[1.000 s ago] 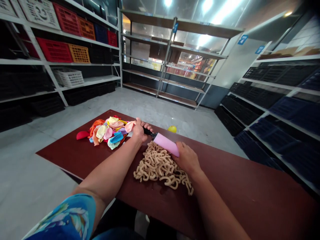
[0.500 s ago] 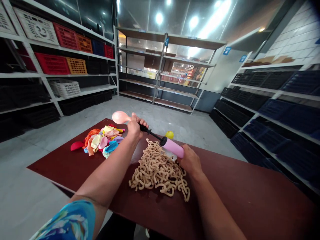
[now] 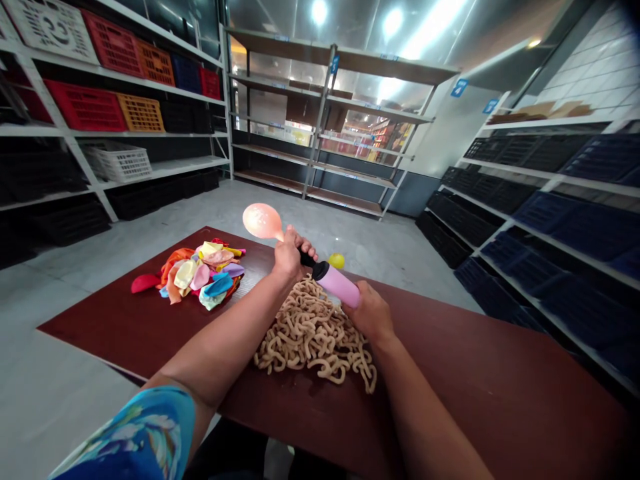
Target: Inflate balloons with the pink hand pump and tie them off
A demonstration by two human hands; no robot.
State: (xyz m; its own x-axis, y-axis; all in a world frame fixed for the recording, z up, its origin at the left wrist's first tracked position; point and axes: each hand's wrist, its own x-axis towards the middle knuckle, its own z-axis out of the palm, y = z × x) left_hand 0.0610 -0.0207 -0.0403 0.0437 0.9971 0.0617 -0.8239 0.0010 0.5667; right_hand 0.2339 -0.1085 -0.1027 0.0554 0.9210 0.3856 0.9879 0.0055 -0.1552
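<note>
A pink hand pump (image 3: 339,287) with a black end is held between my two hands above the table. My left hand (image 3: 290,255) is closed round its black nozzle end and the neck of a partly inflated peach balloon (image 3: 263,221). The pump's pink barrel is gripped at its lower right end by my right hand (image 3: 370,311). Beneath the pump lies a heap of beige, curled, rope-like pieces (image 3: 313,337). Left of my left arm is a pile of flat balloons (image 3: 200,273) in many colours.
The dark red table (image 3: 475,373) extends to both sides. Past its far edge shows a yellow balloon (image 3: 337,261). Shelves with crates (image 3: 87,107) stand at the left, dark bins (image 3: 565,213) at the right, and a metal rack (image 3: 320,127) at the back.
The pump's black shaft has slid into the barrel, bringing my hands closer together. The peach balloon is larger and has moved right with my left hand. The view has shifted slightly.
</note>
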